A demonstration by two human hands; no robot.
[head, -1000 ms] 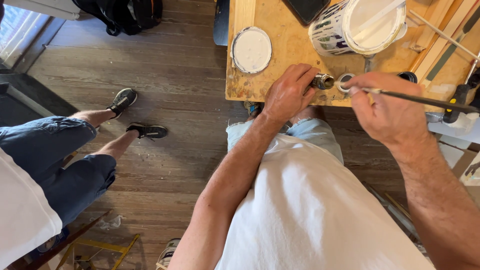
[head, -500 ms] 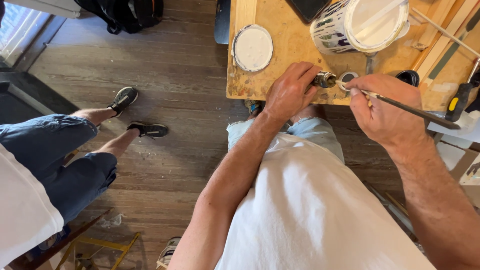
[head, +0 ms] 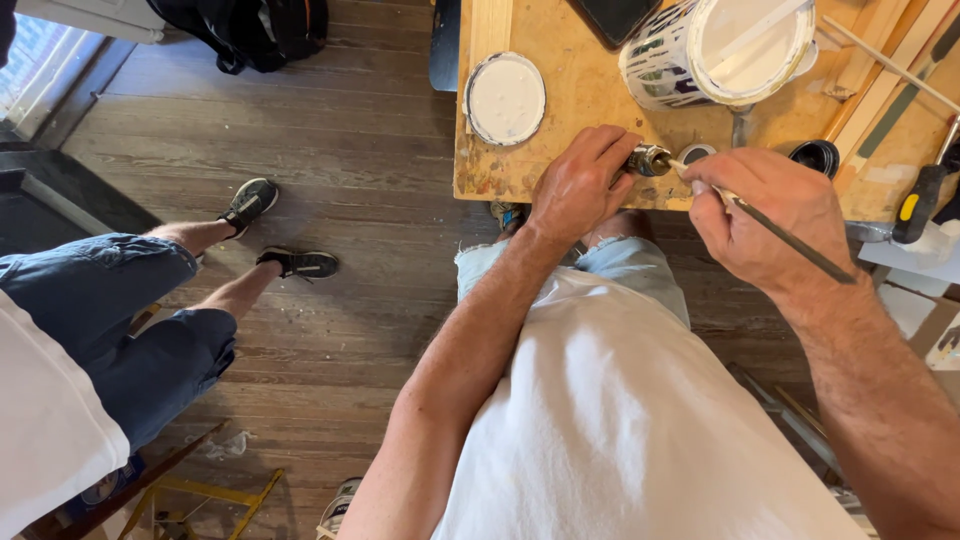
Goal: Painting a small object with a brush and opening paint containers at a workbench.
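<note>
in the head view, the left hand (head: 580, 185) is curled around a small dark jar (head: 648, 159) at the near edge of the wooden table (head: 590, 95). the fingers are bent tight on it, so i think the hand grips the jar to keep it from tipping. the jar looks tipped on its side, with its open end pointing to about 3 o'clock, toward the other hand.

the right hand (head: 770, 215) is closed in a pinch on a thin brush (head: 780, 235). thumb and fingers squeeze the handle near the front, the way you hold a pencil, which likely makes the tip easy to steer. the brush is long and skinny. its long line runs from the tip at about 10 o'clock to the back end at about 4 o'clock. the pale tip sits right at the mouth of the jar, touching it or almost touching; i cannot tell which.

a little round lid (head: 697, 153) lies just beside the jar at its 3 o'clock. a big open paint can (head: 715, 50) with white paint stands at 1 o'clock from the jar, and its white lid (head: 505, 98) lies flat at 10 o'clock from the left hand.

another person's legs in blue shorts (head: 110, 310) are well apart, at 9 o'clock on the wood floor (head: 330, 180).
</note>
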